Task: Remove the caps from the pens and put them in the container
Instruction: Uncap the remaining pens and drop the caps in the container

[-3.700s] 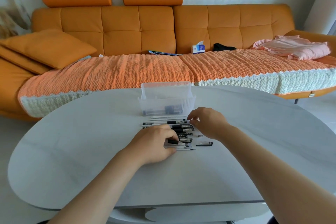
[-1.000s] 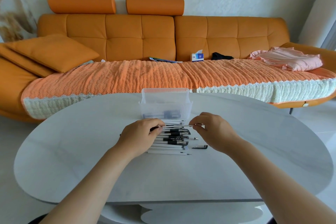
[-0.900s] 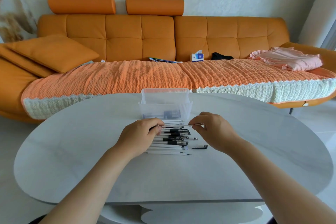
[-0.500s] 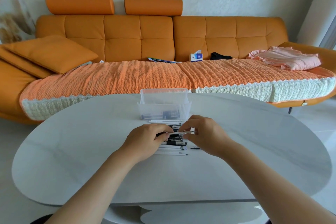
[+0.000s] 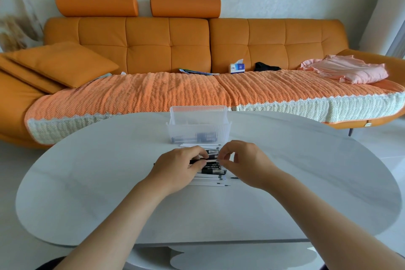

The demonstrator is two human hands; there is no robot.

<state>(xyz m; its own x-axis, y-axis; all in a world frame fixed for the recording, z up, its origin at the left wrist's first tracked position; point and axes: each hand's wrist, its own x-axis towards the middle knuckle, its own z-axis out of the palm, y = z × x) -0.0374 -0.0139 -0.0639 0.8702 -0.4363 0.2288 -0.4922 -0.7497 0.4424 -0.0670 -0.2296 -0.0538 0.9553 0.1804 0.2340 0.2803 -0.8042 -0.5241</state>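
Several white pens with black caps lie in a row on the white oval table, just in front of a clear plastic container with dark items at its bottom. My left hand grips the barrel end of one pen lifted over the row. My right hand pinches that pen's other end with curled fingers. Both hands nearly meet above the row and hide part of it.
An orange sofa with a textured cover stands behind the table, holding a cushion, a tissue box and pink cloth. A small dark piece lies right of the pen row.
My hands have come together over the row with one pen held between them; half a second ago they were slightly further apart, a second ago clearly apart.
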